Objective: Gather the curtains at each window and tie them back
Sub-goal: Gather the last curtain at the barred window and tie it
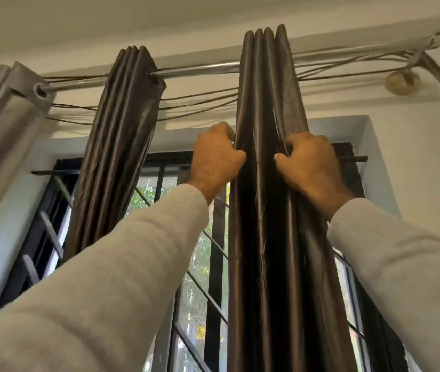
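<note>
A dark brown curtain (267, 89) hangs bunched in tight folds from a chrome rod (200, 68). My left hand (216, 157) grips its left edge high up, fingers curled round the fabric. My right hand (310, 165) grips the folds on its right side at the same height. A second dark brown curtain (122, 124) hangs gathered further left on the rod. At the far left hangs a grey curtain (4, 124), also bunched.
Behind the curtains is a window with a black metal grille (208, 264) and greenery outside. Loose cables (347, 65) run along the wall by the rod to a round wall fitting (402, 81). The ceiling is close above.
</note>
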